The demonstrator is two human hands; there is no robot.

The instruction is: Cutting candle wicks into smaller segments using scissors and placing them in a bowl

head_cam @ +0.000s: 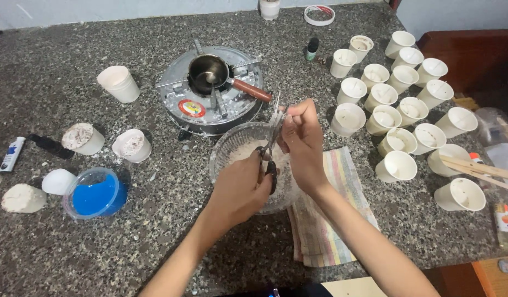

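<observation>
Above the glass bowl (232, 151), left hand (240, 190) grips scissors (270, 151); right hand (302, 137) pinches a white piece (276, 117)

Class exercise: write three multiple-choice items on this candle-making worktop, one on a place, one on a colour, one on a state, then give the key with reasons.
1. Where does the small steel pot with a brown wooden handle sit?
A. on the round silver stove
B. on the striped cloth
C. in the bowl

2. What colour fills the round plastic tub at left?
A. red
B. blue
C. green

3. What does the left hand grip?
A. a spoon
B. a cup
C. black-handled scissors

Key: 1 A, the pot rests on the stove's supports. 2 B, its contents are bright blue. 3 C, its fingers are at the scissor handles over the clear glass bowl, while the right hand pinches something by the blades.
</observation>
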